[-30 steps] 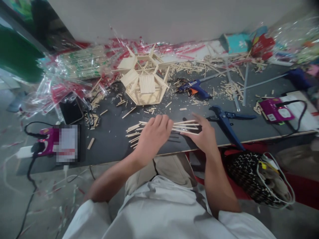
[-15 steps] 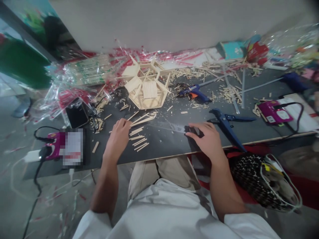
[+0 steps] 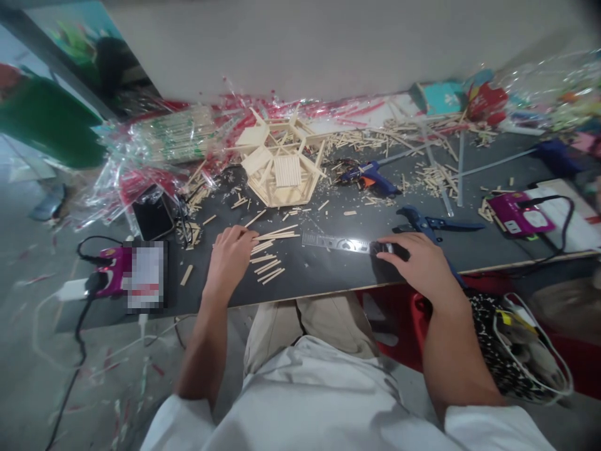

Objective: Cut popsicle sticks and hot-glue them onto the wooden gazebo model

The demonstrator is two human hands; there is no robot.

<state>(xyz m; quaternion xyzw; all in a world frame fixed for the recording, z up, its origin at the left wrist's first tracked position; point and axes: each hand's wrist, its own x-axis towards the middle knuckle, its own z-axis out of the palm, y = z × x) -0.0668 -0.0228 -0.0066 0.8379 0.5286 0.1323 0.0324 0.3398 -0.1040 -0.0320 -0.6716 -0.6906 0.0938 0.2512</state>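
My left hand is closed around the ends of a few thin wooden sticks, which point to the right just over the table. Several more loose sticks lie in short rows beside its fingers. In my right hand is the right end of a clear plastic ruler, pinched between thumb and fingers. Something black sits at that end, partly covered by the fingers; its kind is unclear. Behind the hands stands a many-sided wooden stick model with open frames and slatted panels.
Blue pipe cutters lie by my right hand, with a blue glue gun farther back. Purple power sockets and a phone rest at the sides. Stick offcuts and plastic wrappers cover the table's back.
My right hand has moved right, drawing the ruler away from the sticks. My left hand keeps hold of its sticks, which now lie flatter. The view has shifted slightly.
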